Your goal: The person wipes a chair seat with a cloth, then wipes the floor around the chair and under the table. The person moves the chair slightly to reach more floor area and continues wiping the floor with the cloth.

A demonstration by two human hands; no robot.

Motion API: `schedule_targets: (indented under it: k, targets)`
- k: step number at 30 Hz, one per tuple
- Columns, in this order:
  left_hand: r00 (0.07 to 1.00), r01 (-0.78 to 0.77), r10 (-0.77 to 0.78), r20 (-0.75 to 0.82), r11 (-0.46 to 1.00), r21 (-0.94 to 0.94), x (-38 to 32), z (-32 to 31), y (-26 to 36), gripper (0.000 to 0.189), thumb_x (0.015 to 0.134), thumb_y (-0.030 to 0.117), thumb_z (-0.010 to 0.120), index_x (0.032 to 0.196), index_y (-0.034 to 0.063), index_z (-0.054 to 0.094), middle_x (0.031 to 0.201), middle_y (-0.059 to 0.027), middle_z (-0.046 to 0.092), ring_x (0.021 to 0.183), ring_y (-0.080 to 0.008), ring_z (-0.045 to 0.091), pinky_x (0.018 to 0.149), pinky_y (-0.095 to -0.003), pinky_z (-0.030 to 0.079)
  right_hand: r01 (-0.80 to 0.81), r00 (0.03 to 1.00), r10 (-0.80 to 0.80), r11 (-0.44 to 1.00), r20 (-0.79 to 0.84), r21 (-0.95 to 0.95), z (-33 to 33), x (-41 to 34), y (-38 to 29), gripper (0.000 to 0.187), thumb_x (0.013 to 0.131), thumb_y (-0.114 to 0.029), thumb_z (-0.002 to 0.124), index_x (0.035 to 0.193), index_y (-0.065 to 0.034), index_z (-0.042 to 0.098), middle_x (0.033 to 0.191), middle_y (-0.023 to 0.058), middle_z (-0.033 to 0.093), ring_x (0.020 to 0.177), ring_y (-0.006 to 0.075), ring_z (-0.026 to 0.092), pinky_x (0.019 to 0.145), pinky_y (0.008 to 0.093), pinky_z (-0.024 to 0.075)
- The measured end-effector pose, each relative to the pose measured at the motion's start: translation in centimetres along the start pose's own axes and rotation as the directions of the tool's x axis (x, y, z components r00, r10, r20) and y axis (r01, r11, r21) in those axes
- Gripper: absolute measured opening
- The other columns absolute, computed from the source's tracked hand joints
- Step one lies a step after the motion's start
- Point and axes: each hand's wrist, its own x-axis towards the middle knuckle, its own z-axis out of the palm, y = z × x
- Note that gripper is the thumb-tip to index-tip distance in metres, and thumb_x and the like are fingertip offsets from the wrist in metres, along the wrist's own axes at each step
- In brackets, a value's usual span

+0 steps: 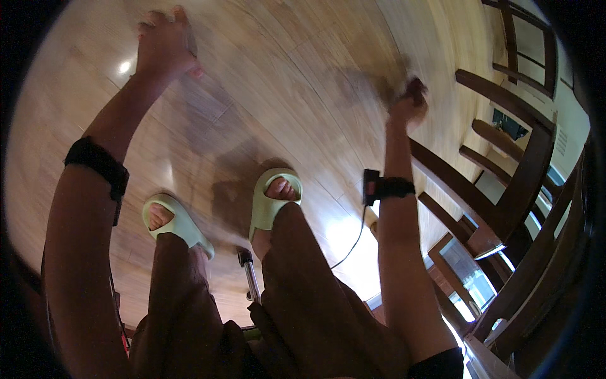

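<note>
My left hand point(165, 45) is stretched out over the wood-look floor point(284, 94) at the upper left, its fingers parted and partly curled, with nothing seen in it. My right hand point(409, 109) is held out near the dark wooden furniture at the right. It is blurred; a dark shape lies at its fingers, and whether that is an object or shaded fingers cannot be told. A black strap point(97, 163) goes around my left forearm. Another strap with a small black box point(371, 187) and a thin cable is on my right forearm.
Dark wooden chair-like furniture point(525, 175) fills the right side, close to my right arm. My feet in pale green slides point(267, 208) rest on the floor, with a metal rod point(252, 279) between my legs. Bright light falls beside my right forearm.
</note>
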Motion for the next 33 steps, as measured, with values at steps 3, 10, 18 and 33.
schedule_targets:
  k: [3,10,18,33]
  targets:
    - [1.000,0.019,-0.019,0.002,1.000,0.008,0.1,-0.3,0.2,0.130,0.043,0.031,0.097,0.152,-0.0008,0.034,0.136,-0.0429,0.044,0.121,-0.0614,0.049,0.102,-0.0561,0.047,-0.654,0.756,0.614,0.716,-0.227,-0.243,-2.0,3.0,1.9,0.024,0.093,-0.007,0.064,0.116,-0.0006,0.066,0.109,0.0159,0.072,0.090,0.0265,0.072,0.080,0.0348,0.0602]
    - [0.999,0.031,-0.028,0.039,0.995,-0.092,-0.1,-0.6,0.2,0.131,0.041,0.028,0.097,0.152,0.0008,0.033,0.139,-0.0424,0.040,0.125,-0.0615,0.046,0.103,-0.0563,0.047,0.331,0.903,-0.261,0.929,0.341,-0.167,17.2,-8.1,-5.6,0.031,0.089,-0.010,0.064,0.121,-0.0106,0.061,0.110,0.0133,0.069,0.101,0.0344,0.062,0.090,0.0432,0.0490]
    - [1.000,0.021,-0.020,0.002,0.988,-0.153,-0.5,-1.2,0.1,0.129,0.042,0.023,0.098,0.152,0.0012,0.034,0.143,-0.0447,0.034,0.129,-0.0657,0.041,0.101,-0.0576,0.050,-0.286,0.736,-0.288,0.687,0.612,0.668,16.5,-10.7,-9.5,0.020,0.096,-0.010,0.063,0.115,-0.0070,0.065,0.111,0.0095,0.070,0.105,0.0265,0.066,0.091,0.0398,0.0532]
    - [0.992,0.038,-0.030,0.121,0.997,-0.060,-0.4,-2.6,0.7,0.130,0.044,0.025,0.099,0.153,0.0009,0.033,0.145,-0.0462,0.031,0.131,-0.0667,0.038,0.103,-0.0566,0.050,0.087,0.982,-0.078,0.995,0.173,-0.048,9.9,8.7,5.2,0.018,0.094,-0.010,0.059,0.110,-0.0072,0.067,0.092,0.0027,0.066,0.087,0.0176,0.061,0.084,0.0310,0.0474]
